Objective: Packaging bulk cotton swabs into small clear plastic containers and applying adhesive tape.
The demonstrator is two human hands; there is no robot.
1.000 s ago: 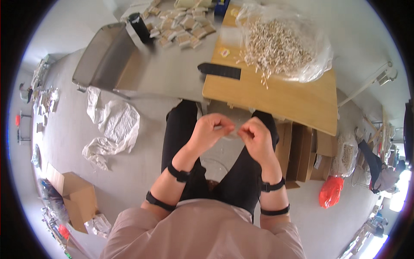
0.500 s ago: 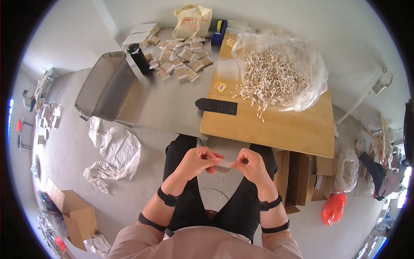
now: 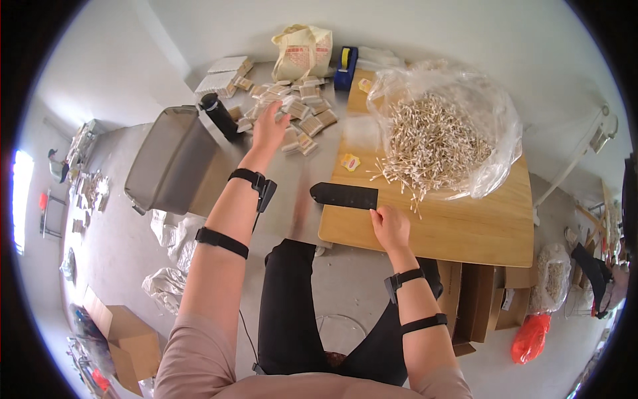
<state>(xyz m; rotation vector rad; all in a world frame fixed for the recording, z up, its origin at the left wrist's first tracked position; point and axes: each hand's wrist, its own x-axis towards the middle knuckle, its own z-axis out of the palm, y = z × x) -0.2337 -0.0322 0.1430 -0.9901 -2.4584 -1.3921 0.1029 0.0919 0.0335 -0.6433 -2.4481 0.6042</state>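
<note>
My left hand (image 3: 268, 128) reaches over the pile of small cotton swab packs (image 3: 310, 124) at the far side of the grey table, its fingers apart, open. A pale pack lies close by its fingertips; I cannot tell whether they touch. My right hand (image 3: 392, 227) is at the near edge of the wooden board, fingers curled in, beside the right end of a flat black strip (image 3: 345, 195). What those fingers hold, if anything, is hidden. Behind that hand, loose cotton swabs (image 3: 438, 141) spill from a big clear plastic bag (image 3: 502, 143) onto the wooden board (image 3: 432, 233).
A grey plastic bin (image 3: 161, 159) and a black bottle (image 3: 219, 117) stand left of the packs. Behind are a cloth bag (image 3: 302, 53) and a blue tape dispenser (image 3: 345, 68). Yellow-white labels (image 3: 350, 161) lie on the board. Cardboard boxes (image 3: 475, 306) stand below at right.
Both hands were together over my lap with a small pack between them. My left hand has gone forward to the pile, and the right has moved up to the board's edge. The view has shifted.
</note>
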